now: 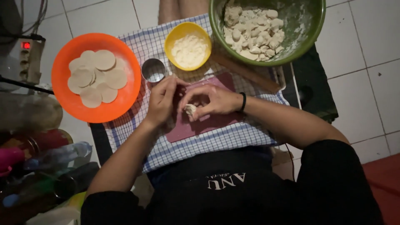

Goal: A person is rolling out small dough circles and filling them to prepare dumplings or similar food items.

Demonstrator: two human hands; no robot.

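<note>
Dough, a small pale lump (190,109), is being pinched between the curled fingers of the right hand (212,102) and is being kept just above the dark red cutting board (216,121), near the board's middle. That hand's fingers are being drawn narrow around the lump, and a black band (243,101) is being worn at its wrist. Just beside the lump, on its far-left side, the left hand (161,102) is being held with its fingers bent inward and close together; whether the lump is being touched by them cannot be told. The board is being carried by a blue and white checked cloth (196,146), which is spread beneath it on all sides. Beyond the board, a small metal cup (153,70) is being kept just past the left hand, and a yellow bowl (187,45) of white flour is being kept beside that cup. Farther beyond the board, to its right, a large green bowl (306,25) is being used for many cut dough pieces (252,31), and a wooden rolling pin (246,71) is lying between that bowl and the board. Well to the board's left, an orange plate (125,98) is being stacked with flat round dough discs (95,77).
</note>
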